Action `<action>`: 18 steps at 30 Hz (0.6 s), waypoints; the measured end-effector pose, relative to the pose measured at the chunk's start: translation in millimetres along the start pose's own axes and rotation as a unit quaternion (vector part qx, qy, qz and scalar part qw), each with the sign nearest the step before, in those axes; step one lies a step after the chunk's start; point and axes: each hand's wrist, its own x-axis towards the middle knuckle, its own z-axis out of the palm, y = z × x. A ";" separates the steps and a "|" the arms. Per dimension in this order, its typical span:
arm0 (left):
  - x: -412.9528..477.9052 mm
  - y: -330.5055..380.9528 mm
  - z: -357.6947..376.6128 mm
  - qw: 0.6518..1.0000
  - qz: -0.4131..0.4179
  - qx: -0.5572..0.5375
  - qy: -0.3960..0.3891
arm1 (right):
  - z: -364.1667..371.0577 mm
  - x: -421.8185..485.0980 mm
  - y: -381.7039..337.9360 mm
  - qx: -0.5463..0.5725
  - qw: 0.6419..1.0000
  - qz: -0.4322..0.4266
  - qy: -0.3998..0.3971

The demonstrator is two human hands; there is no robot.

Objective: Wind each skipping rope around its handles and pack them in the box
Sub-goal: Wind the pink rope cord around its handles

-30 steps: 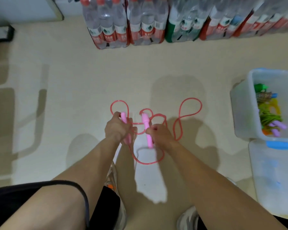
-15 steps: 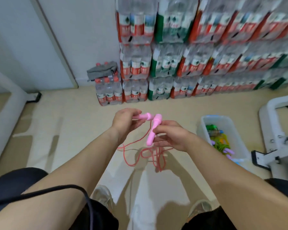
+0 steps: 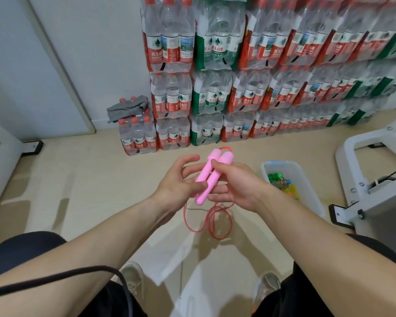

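**A:** Two pink handles (image 3: 207, 177) lie side by side in your right hand (image 3: 238, 186), thumb over the top and fingers curled beneath. Your left hand (image 3: 176, 181) is spread wide, with only its thumb touching their lower end.

**B:** And the rope?

**A:** The rope (image 3: 212, 221) hangs unwound below your hands in loose loops. I can't tell whether it reaches the floor. That slack is the risk, I think: if you wind carelessly, a loop may knot or the handles may slide apart in a light grip.

**B:** Anything in your way?

**A:** The box (image 3: 308, 188) stands open on the floor to your right, with green and yellow ropes inside. A white frame (image 3: 375, 156) sits just beyond it, and bottle packs (image 3: 215, 99) line the wall ahead. Your path to the box looks free.
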 end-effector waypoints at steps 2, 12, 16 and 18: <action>-0.3 -8.0 4.8 1.000 0.007 -0.025 0.009 | -0.5 4.0 7.0 -0.012 1.000 -0.018 0.011; 24.1 -5.0 -6.7 0.986 -0.165 0.022 0.028 | -13.7 16.2 29.7 -0.133 0.988 -0.047 -0.066; 34.4 -3.4 -3.3 0.985 -0.162 -0.058 0.021 | -0.8 12.6 37.1 -0.178 0.974 -0.056 -0.132; 36.7 -2.6 -0.9 0.982 -0.146 -0.118 0.011 | 6.8 9.2 39.7 -0.158 0.975 -0.039 -0.153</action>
